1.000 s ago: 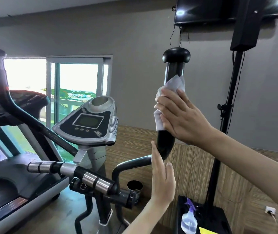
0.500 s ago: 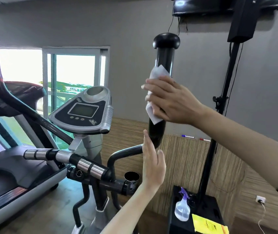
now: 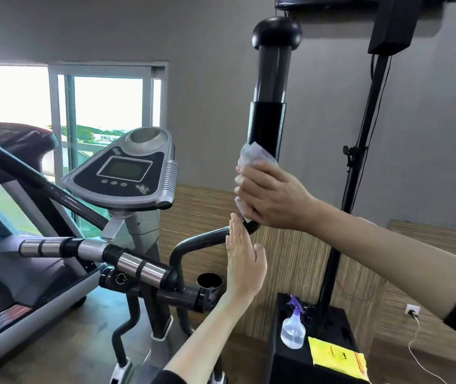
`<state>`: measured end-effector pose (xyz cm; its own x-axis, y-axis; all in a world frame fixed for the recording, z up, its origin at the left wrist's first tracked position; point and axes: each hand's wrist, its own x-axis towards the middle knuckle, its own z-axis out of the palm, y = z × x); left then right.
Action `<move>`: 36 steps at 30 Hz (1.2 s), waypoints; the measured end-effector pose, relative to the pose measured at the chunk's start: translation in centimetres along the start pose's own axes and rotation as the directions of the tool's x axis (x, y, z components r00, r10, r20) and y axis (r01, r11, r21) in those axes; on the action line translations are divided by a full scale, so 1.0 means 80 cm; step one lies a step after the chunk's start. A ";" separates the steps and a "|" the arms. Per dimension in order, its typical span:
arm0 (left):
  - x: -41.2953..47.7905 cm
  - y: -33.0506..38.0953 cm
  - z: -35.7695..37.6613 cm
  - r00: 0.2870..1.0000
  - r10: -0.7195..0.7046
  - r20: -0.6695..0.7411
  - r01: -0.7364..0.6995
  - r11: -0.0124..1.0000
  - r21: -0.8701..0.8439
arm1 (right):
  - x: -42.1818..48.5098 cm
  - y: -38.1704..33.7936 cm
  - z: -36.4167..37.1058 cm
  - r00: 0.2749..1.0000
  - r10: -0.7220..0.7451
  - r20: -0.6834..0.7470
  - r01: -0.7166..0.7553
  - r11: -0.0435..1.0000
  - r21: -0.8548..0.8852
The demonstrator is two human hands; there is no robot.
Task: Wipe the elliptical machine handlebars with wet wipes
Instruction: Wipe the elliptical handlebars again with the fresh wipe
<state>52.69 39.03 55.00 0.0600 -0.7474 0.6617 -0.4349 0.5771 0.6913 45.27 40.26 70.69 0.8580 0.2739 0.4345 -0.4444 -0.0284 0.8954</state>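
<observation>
Handlebar point(image 3: 267, 126): glossy black tube; right hand point(image 3: 272, 198) clasps crumpled white wipe point(image 3: 251, 155); left hand point(image 3: 244, 261) flat, open

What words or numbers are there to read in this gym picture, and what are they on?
None can be read.
Grey elliptical console: screen blank, small mark at its lower right blurred.
Yellow paper sheet on the black speaker box: dark print too small and blurred.
Black round knob under the chrome handlebar: circular arrow sign only, no letters.
</observation>
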 end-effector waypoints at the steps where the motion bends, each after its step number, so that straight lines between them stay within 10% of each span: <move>1: 0.001 -0.004 -0.001 1.000 -0.005 0.011 0.005 1.000 0.015 | -0.005 -0.003 0.002 0.999 -0.037 0.009 0.037 0.999 -0.031; 15: 0.005 -0.041 0.012 0.997 0.034 0.071 -0.039 0.997 0.064 | 0.014 0.011 -0.001 0.958 0.280 -0.063 -0.272 0.956 0.106; 29: 0.020 -0.091 0.036 0.994 0.105 -0.004 -0.103 0.985 0.141 | -0.075 -0.047 0.059 0.993 -0.075 0.090 0.103 0.927 -0.361; 36: 0.020 -0.096 0.036 0.994 0.113 0.004 -0.113 0.985 0.128 | -0.048 -0.024 0.037 0.997 0.028 -0.071 -0.046 0.964 -0.260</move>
<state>53.52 32.41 49.92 0.0066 -0.6789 0.7342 -0.5506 0.6104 0.5694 43.60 36.43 67.58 0.8247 0.3407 0.4515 -0.5349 0.2102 0.8184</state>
